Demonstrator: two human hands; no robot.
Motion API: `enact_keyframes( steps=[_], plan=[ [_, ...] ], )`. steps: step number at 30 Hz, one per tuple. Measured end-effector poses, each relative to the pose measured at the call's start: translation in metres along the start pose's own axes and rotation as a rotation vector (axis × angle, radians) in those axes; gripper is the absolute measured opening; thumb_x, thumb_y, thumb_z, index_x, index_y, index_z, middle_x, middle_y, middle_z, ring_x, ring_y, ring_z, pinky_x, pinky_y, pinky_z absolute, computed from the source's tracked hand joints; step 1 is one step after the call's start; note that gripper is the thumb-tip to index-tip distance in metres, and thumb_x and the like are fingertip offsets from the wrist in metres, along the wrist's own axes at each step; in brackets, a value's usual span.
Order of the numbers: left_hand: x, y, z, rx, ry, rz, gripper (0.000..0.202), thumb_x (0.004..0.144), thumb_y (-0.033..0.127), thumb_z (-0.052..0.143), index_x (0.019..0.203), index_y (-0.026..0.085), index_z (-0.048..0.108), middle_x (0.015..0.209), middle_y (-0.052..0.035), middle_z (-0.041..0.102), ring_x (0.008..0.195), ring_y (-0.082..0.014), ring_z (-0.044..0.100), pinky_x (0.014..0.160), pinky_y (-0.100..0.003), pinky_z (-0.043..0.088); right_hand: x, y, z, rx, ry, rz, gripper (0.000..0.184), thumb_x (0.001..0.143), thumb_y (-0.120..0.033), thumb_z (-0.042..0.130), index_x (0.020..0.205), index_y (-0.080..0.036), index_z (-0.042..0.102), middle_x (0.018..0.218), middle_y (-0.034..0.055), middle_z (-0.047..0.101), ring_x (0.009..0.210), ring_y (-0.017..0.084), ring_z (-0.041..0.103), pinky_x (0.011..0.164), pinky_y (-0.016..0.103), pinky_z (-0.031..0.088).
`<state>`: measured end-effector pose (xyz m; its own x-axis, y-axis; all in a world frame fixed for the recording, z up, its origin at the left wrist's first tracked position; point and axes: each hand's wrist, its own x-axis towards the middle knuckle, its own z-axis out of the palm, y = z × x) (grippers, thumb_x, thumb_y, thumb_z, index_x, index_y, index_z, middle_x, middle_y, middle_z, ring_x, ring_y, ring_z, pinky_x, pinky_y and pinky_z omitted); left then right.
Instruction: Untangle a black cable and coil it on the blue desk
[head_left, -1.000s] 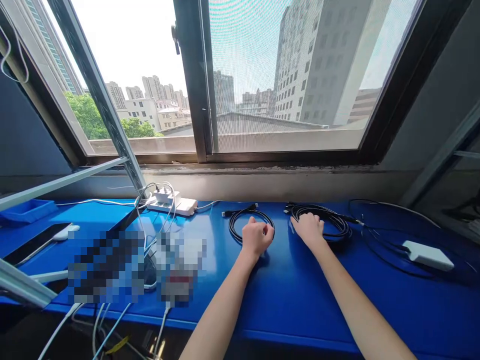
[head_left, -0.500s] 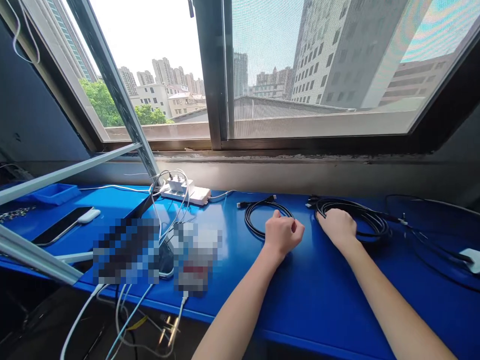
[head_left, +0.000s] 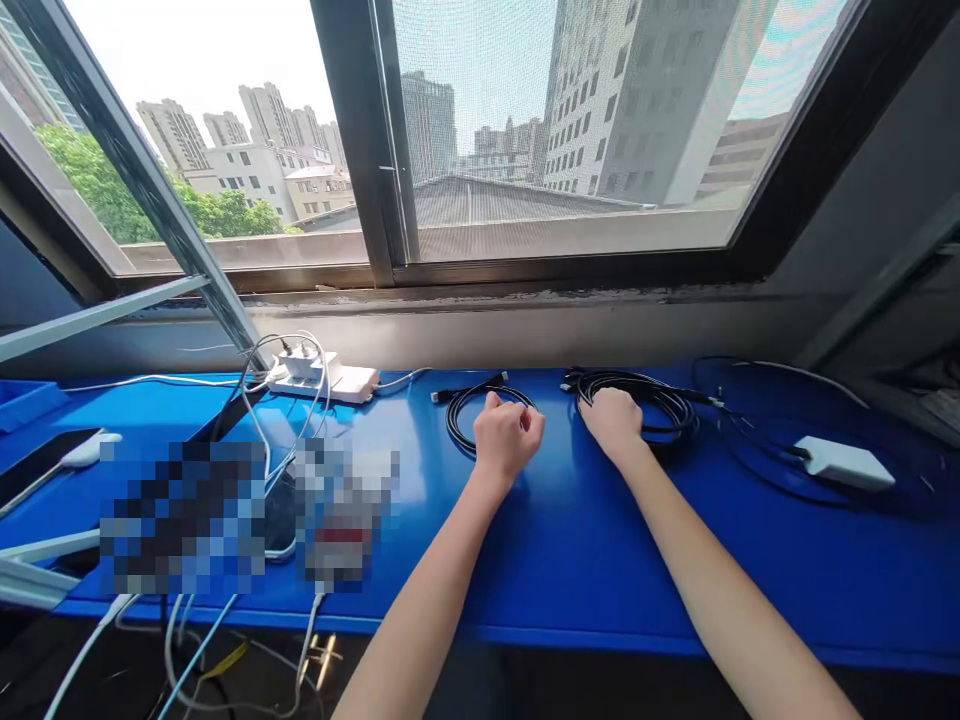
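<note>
Head view: a blue desk is seen under a window, with 2 black cable coils laid side by side near its back edge. The larger coil is covered at its near left by the right hand, fingers seemingly laid flat, though their tips are hidden. The smaller coil is touched at its near right by the left hand, curled into a loose fist; whether a strand is pinched cannot be told. Each coil is best kept pressed flat so its loops stay stacked. A white adapter is seen well right, a power strip left.
</note>
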<state>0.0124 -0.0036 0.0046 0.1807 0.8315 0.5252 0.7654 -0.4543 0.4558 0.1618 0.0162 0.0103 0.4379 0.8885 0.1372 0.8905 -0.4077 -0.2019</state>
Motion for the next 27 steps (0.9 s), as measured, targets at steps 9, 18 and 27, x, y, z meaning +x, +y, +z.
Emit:
enact_keyframes(
  steps=[9, 18, 27],
  plan=[
    [0.002, -0.009, -0.001, 0.114, -0.117, -0.144, 0.036, 0.083, 0.021, 0.042, 0.049, 0.020, 0.055, 0.054, -0.0049, 0.059, 0.078, -0.0201, 0.056, 0.054, -0.024, 0.036, 0.007, 0.016, -0.017, 0.073, 0.009, 0.089, 0.030, 0.073, -0.043, 0.068, 0.075, -0.013, 0.072, 0.082, 0.0165, 0.069, 0.086, 0.029, 0.066, 0.069, 0.032, 0.049],
    [-0.001, -0.007, 0.002, 0.213, -0.356, -0.118, 0.033, 0.082, 0.022, 0.044, 0.055, 0.019, 0.064, 0.062, -0.0092, 0.066, 0.083, -0.0253, 0.060, 0.063, -0.028, 0.041, 0.015, 0.015, 0.008, 0.145, 0.085, 0.094, 0.032, 0.077, -0.042, 0.062, 0.086, -0.013, 0.073, 0.089, 0.0178, 0.068, 0.093, 0.031, 0.064, 0.078, 0.037, 0.048],
    [-0.001, -0.003, -0.001, 0.243, -0.410, -0.104, 0.035, 0.085, 0.022, 0.041, 0.060, 0.017, 0.066, 0.065, -0.0107, 0.067, 0.085, -0.0256, 0.060, 0.066, -0.028, 0.041, 0.022, 0.019, 0.015, 0.190, 0.101, 0.109, 0.031, 0.071, -0.041, 0.069, 0.086, -0.015, 0.074, 0.092, 0.0165, 0.069, 0.095, 0.032, 0.063, 0.080, 0.038, 0.048]
  ],
)
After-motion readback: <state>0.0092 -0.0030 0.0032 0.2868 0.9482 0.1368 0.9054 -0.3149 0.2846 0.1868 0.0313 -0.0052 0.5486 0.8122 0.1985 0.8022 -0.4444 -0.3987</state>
